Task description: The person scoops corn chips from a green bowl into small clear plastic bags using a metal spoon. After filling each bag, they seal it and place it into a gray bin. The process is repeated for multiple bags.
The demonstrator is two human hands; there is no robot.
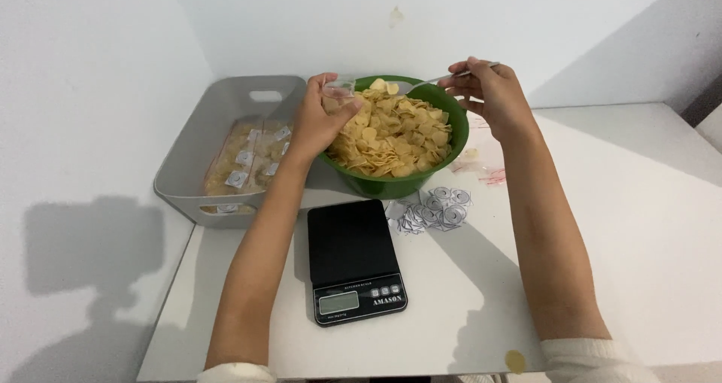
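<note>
A green bowl (450,151) heaped with pale yellow chips (391,135) stands at the back of the white table (647,225). My left hand (320,116) holds a small clear plastic bag (340,88) open over the bowl's left rim. My right hand (492,93) grips a metal spoon (429,82) whose tip carries a few chips just above the pile, close to the bag's mouth.
A black kitchen scale (353,259) lies in front of the bowl. Small round paper stickers (436,208) are piled right of the scale. A grey plastic bin (197,146) at the left holds several filled chip bags (244,165). White walls close in at the back and left.
</note>
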